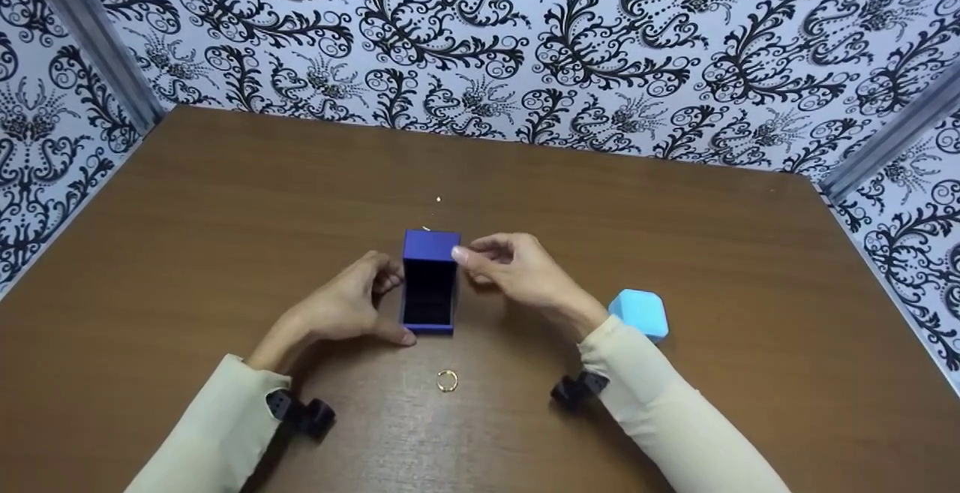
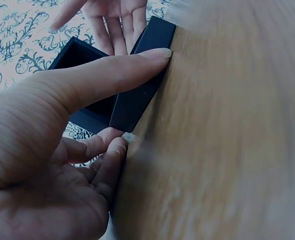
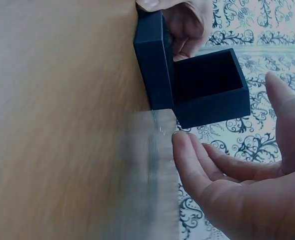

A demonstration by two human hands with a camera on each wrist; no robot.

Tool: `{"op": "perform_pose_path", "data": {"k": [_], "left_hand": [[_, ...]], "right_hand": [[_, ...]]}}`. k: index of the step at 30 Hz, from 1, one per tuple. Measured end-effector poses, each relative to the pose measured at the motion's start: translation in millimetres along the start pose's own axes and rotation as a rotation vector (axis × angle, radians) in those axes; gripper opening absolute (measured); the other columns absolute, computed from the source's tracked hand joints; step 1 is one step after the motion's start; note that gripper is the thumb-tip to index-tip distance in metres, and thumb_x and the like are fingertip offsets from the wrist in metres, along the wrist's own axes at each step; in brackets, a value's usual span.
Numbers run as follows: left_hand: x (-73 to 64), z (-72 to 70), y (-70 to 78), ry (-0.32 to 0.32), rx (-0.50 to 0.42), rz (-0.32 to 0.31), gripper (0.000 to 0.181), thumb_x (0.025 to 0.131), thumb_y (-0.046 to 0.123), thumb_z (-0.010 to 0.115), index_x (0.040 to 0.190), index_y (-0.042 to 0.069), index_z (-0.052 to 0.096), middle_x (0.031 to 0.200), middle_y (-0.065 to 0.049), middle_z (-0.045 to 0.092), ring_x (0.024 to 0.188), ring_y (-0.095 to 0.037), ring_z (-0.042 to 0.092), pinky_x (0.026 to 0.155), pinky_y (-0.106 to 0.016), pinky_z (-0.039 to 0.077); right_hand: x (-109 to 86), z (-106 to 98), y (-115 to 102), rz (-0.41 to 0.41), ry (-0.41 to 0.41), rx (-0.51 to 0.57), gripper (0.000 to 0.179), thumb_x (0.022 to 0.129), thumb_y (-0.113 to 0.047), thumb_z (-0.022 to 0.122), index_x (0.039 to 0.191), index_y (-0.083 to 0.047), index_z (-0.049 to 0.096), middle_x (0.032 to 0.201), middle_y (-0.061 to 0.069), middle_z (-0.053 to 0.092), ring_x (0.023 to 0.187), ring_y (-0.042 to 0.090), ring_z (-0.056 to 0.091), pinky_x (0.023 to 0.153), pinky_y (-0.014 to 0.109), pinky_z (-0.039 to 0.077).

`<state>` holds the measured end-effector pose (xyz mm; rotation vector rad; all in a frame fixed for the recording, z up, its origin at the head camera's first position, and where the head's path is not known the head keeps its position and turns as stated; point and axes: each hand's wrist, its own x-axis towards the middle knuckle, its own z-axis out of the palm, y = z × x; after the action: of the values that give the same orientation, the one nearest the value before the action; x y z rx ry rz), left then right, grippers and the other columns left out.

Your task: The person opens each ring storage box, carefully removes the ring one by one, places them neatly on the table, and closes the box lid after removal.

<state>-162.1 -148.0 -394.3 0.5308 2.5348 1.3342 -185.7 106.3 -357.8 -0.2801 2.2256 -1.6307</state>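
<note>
A blue ring box (image 1: 429, 245) stands with its lid raised, near the middle of the table, its dark inside facing me. My left hand (image 1: 346, 299) grips the lower part from the left, thumb along the front edge and fingers curled by the back corner, as the left wrist view shows. To the right of the raised lid is my right hand (image 1: 525, 272), its fingers loosely bent; in the right wrist view the thumb (image 3: 282, 100) and fingertips (image 3: 181, 142) are spread apart beside the box. A gold-coloured ring (image 1: 447, 381) lies on the table in front of the box.
A light blue rounded box (image 1: 640, 314) sits by the right wrist, partly behind the sleeve. Tiny shiny bits (image 1: 439, 199) lie behind the ring box. Patterned walls (image 1: 480, 43) border the brown table (image 1: 262, 178) at the back and sides.
</note>
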Motion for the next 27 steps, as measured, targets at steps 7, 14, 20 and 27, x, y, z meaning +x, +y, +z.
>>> {"op": "perform_pose_path", "data": {"k": [7,14,20,27], "left_hand": [[-0.9,0.2,0.9,0.006,0.001,-0.001,0.076,0.059,0.02,0.1,0.114,-0.003,0.054,0.108,-0.012,0.054,0.103,-0.027,0.052,0.094,-0.043,0.043],[-2.2,-0.7,2.7,0.009,-0.002,0.014,0.076,0.06,0.02,0.1,0.115,-0.003,0.053,0.108,-0.013,0.054,0.103,-0.027,0.052,0.094,-0.043,0.043],[-2.0,-1.5,2.1,0.008,0.0,0.035,0.077,0.061,0.02,0.099,0.116,-0.004,0.052,0.109,-0.013,0.054,0.104,-0.028,0.052,0.096,-0.045,0.043],[-1.7,-0.6,0.2,0.012,-0.008,0.042,0.077,0.06,0.019,0.099,0.116,-0.005,0.052,0.109,-0.013,0.055,0.105,-0.028,0.053,0.096,-0.045,0.043]], "right_hand": [[14.0,8.6,1.1,0.059,-0.025,0.106,0.051,0.101,-0.032,0.065,0.127,0.011,0.061,0.107,0.017,0.07,0.095,0.026,0.069,0.09,0.038,0.056],[20.1,9.7,5.2,0.065,-0.075,0.145,0.045,0.1,-0.029,0.066,0.121,0.011,0.064,0.101,0.011,0.071,0.088,0.019,0.068,0.089,0.034,0.056],[19.1,8.7,4.6,0.064,-0.085,0.196,0.047,0.098,-0.02,0.07,0.128,0.015,0.059,0.109,0.015,0.071,0.094,0.018,0.069,0.093,0.034,0.054],[15.3,6.6,7.3,0.019,-0.073,0.127,0.061,0.092,-0.015,0.076,0.137,0.016,0.05,0.121,0.022,0.066,0.108,0.026,0.068,0.096,0.036,0.052]]}}
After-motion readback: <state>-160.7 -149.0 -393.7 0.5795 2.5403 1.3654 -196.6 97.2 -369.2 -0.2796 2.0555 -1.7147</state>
